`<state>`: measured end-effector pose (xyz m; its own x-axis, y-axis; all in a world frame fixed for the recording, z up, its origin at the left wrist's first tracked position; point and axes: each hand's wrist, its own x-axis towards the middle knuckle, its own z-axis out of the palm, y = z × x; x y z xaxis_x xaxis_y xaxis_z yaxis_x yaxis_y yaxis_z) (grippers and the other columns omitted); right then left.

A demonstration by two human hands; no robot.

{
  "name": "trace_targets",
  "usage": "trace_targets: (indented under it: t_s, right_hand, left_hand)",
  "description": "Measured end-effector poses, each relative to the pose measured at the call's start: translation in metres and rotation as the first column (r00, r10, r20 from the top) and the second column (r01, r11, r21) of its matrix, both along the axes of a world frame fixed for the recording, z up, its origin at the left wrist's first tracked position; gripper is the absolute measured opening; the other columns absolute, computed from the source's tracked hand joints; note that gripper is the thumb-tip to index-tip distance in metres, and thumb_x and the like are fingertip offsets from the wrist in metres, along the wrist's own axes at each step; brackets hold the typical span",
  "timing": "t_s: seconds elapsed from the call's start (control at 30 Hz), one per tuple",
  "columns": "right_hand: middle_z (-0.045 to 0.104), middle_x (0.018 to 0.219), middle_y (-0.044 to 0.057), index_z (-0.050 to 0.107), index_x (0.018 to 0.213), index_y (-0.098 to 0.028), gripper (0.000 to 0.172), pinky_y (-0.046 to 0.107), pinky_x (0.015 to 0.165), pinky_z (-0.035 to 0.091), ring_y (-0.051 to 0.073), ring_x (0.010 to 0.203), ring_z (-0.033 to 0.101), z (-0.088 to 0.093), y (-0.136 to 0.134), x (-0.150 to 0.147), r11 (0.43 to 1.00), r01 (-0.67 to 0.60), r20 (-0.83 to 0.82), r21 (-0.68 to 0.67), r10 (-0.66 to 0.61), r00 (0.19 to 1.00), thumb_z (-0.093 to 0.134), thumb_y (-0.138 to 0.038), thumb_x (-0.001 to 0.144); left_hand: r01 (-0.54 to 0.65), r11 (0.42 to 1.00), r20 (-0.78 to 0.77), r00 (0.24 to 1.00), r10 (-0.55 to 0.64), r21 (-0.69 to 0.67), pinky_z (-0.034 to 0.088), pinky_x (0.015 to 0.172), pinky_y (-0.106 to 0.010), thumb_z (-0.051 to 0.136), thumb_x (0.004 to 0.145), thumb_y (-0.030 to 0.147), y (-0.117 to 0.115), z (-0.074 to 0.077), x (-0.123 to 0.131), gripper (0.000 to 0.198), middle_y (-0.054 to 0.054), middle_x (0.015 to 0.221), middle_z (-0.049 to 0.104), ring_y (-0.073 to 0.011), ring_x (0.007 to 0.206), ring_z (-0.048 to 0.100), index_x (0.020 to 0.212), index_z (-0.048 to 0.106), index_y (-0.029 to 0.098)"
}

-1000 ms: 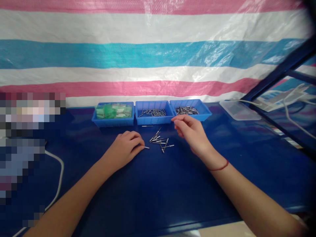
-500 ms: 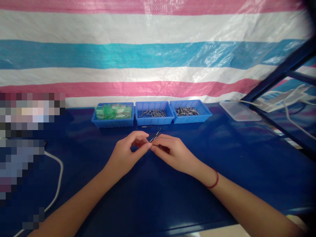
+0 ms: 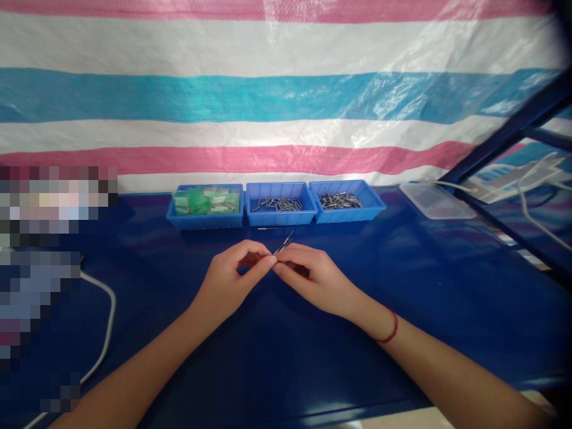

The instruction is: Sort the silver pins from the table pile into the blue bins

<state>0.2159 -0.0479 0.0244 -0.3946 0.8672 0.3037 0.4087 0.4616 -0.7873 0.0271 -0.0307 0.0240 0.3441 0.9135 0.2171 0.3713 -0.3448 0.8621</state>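
Note:
My left hand (image 3: 232, 271) and my right hand (image 3: 315, 275) meet fingertip to fingertip over the blue table, both closed in a pinch. Between them is a thin metal pin, almost wholly covered by the fingers. Just behind the fingertips, a few dark metal pins (image 3: 286, 239) point up and right; I cannot tell whether they lie on the table or are held. A single pin (image 3: 268, 228) lies farther back, in front of the middle blue bin (image 3: 281, 217), which contains loose metal pins (image 3: 283, 205).
The left blue bin (image 3: 205, 223) holds green and clear plastic pieces (image 3: 208, 201). More metal pins fill the right blue bin (image 3: 353, 214). A clear plastic lid (image 3: 438, 201) lies right of the bins, near a dark frame (image 3: 504, 134). A white cable (image 3: 109, 316) curves at left.
My fingertips have drawn slightly closer together, covering more of the pin between them. The bins and the loose pin stay in place; the view has shifted very slightly.

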Motion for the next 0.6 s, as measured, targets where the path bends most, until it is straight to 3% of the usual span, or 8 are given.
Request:
trace_targets:
  t_s: [0.3,0.6]
  right_hand:
    - [0.063,0.080,0.004,0.067,0.090,-0.019,0.014,0.025,0.061,0.045,0.013,0.069,0.057,-0.0011,0.0011,0.0004,1.000,0.012,-0.040,0.027,-0.011,0.999,0.054,-0.022,0.091]
    - [0.065,0.089,0.006,0.067,0.095,-0.020,0.013,0.025,0.051,0.044,0.011,0.060,0.056,0.0023,-0.0018,0.0035,0.984,0.175,-0.179,0.044,-0.165,0.970,0.059,-0.027,0.088]
  left_hand:
    - [-0.003,1.000,0.022,1.000,0.003,0.005,0.051,0.070,-0.024,0.062,0.085,0.031,-0.0012,0.0017,0.0005,0.013,0.000,0.080,0.067,-0.0140,0.074,0.063,0.086,0.064,0.019]
    - [0.012,1.000,0.035,0.999,-0.013,0.017,0.049,0.070,-0.024,0.062,0.086,0.030,0.0022,-0.0015,-0.0015,0.011,0.000,0.083,0.065,-0.0134,0.075,0.062,0.089,0.064,0.020]
